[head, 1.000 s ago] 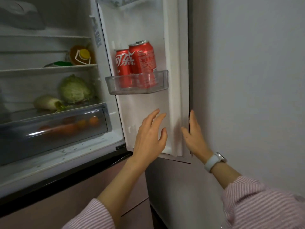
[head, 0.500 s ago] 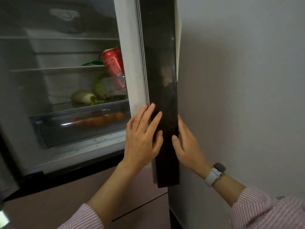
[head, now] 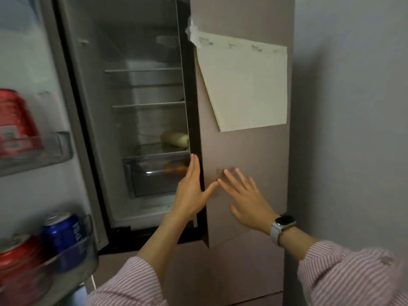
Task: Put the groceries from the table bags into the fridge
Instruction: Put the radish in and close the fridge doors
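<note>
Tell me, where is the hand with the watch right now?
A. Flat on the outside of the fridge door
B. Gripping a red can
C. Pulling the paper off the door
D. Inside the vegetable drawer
A: the right hand, with the watch on its wrist, lies with fingers spread on the pink front of the right fridge door, below the paper.

The light is looking dim and soft. The red can (head: 15, 120) at the left edge is appearing blurred and stretched.
</note>
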{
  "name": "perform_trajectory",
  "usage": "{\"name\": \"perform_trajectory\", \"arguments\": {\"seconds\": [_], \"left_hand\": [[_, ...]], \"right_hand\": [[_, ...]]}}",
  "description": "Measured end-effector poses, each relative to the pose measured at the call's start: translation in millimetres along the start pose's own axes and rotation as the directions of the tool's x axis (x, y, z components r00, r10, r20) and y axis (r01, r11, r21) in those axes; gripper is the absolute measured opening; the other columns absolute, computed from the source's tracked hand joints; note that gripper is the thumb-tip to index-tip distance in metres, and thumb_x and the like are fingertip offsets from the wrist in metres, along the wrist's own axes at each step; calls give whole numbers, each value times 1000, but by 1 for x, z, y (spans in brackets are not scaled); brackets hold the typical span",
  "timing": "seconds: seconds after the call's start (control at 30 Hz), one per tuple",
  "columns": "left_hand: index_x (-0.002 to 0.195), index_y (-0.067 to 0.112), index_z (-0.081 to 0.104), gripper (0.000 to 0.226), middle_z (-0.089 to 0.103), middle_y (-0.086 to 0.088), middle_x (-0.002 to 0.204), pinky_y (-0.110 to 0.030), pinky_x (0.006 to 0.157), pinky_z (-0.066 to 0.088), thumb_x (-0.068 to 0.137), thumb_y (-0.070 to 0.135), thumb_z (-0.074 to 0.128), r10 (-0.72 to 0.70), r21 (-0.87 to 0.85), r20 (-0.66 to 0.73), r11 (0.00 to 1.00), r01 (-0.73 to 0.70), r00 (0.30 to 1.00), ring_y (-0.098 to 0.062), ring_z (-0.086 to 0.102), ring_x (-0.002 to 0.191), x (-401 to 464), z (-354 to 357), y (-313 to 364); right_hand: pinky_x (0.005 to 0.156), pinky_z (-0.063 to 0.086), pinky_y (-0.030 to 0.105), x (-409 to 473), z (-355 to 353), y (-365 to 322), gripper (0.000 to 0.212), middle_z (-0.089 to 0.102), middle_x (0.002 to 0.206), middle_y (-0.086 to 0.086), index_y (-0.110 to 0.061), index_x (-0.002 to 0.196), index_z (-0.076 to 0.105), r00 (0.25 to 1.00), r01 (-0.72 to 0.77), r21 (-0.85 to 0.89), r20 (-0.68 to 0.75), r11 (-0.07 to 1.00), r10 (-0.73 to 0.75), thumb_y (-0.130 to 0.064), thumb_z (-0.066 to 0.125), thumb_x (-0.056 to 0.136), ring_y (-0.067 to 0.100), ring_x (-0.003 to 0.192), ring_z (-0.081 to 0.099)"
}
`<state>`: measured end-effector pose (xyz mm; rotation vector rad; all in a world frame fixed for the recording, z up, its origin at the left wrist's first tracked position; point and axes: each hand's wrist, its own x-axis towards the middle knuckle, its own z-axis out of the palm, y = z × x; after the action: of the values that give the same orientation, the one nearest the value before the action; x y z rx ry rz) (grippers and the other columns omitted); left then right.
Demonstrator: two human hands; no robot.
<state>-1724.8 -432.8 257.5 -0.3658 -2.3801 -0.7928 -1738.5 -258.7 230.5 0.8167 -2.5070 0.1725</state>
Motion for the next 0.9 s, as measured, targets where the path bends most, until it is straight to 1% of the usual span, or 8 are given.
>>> {"name": "perform_trajectory", "arguments": {"seconds": [0.1,0.2,0.4,0.57,0.63,0.73,0.8,0.9], "left_hand": [[147,22,-5,82,-1,5,156,-34,103,35,91,36,53,-12,3,9,1000,12,1000,-20,31,136,18,-3,-21],[147,24,-5,77,2,8,156,-35,101,37,93,26,50,-46,-15,-6,999,46,999,-22,36,133,27,3,-37],[147,32,0,77,28,5,152,-42,98,44,91,15,51,-119,-83,-49,990,115,992,-25,44,128,53,12,-57],[146,35,3,77,34,4,149,-44,98,44,90,16,54,-73,-105,-49,992,68,996,-21,44,127,55,11,-67],[147,30,11,73,39,0,145,-43,99,43,90,18,55,-83,-56,-60,995,79,995,-19,43,127,52,6,-65],[143,19,28,58,35,-3,147,-43,106,35,91,22,53,-139,63,-160,986,151,977,-20,36,132,30,-8,-59],[137,15,40,49,39,-4,144,-42,106,35,90,20,54,-107,108,-237,985,136,966,-21,39,130,4,-23,-56],[125,14,55,38,52,-3,132,-31,98,34,87,15,58,-14,236,-339,966,100,941,-20,49,121,-50,-55,-55]], "right_hand": [[113,-8,49,25,11,0,71,-30,141,-9,-33,144,-5,999,6,-32,36,999,-5,-16,40,92,18,130,-33],[112,-9,47,35,21,3,72,-31,141,-10,-34,144,-6,999,-1,-18,41,1000,1,-13,39,92,18,129,-34],[113,-6,50,58,31,3,68,-29,143,-11,-31,145,0,996,-3,-27,88,1000,5,-12,38,92,17,127,-35],[112,-5,52,59,35,2,72,-33,141,-7,-30,145,-2,998,4,-52,58,999,-1,-10,40,91,21,130,-35],[114,-1,50,56,33,-3,67,-23,150,-7,-28,146,5,999,-4,-26,39,1000,5,-12,40,91,22,138,-25],[116,15,44,49,35,-14,56,9,156,0,-22,143,25,996,-29,148,-75,989,40,-13,43,91,21,143,2],[113,25,42,38,40,-28,50,31,148,5,-17,138,38,988,21,285,-154,958,25,-12,46,89,24,138,24],[104,36,34,24,47,-63,41,53,129,9,-10,126,52,969,150,441,-245,885,-43,-16,43,86,23,121,47]]}}
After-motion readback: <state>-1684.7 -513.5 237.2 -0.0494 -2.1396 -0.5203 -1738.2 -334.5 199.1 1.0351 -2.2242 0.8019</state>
